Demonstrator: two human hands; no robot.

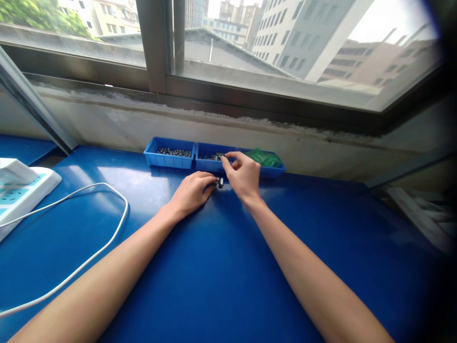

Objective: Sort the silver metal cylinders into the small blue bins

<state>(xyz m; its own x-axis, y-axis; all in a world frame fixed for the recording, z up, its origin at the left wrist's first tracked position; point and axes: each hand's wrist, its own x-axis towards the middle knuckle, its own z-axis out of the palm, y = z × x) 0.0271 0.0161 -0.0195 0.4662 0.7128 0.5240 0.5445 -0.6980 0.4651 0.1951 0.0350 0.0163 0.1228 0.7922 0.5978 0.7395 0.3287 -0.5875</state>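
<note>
Landmark: center blue parts bin (209,165). One small black-and-silver part (221,183) sits on the blue table (221,267) in front of it, beside the left hand (194,191). Right hand (245,177): over the bin's front edge, thumb and forefinger nearly together. Neither hand's hold can be confirmed. Progress, as judged: early; metal pieces (216,156) in the bin are unused; completed units cannot be identified.

Bare forearms (117,264), bare wrists (254,202), slender bare fingers (237,156)

A small black piece with a pale, shiny face (221,183) is showing beside the left hand (193,191); greyish parts (215,156) are lying in a blue bin (208,165) just beyond.
</note>
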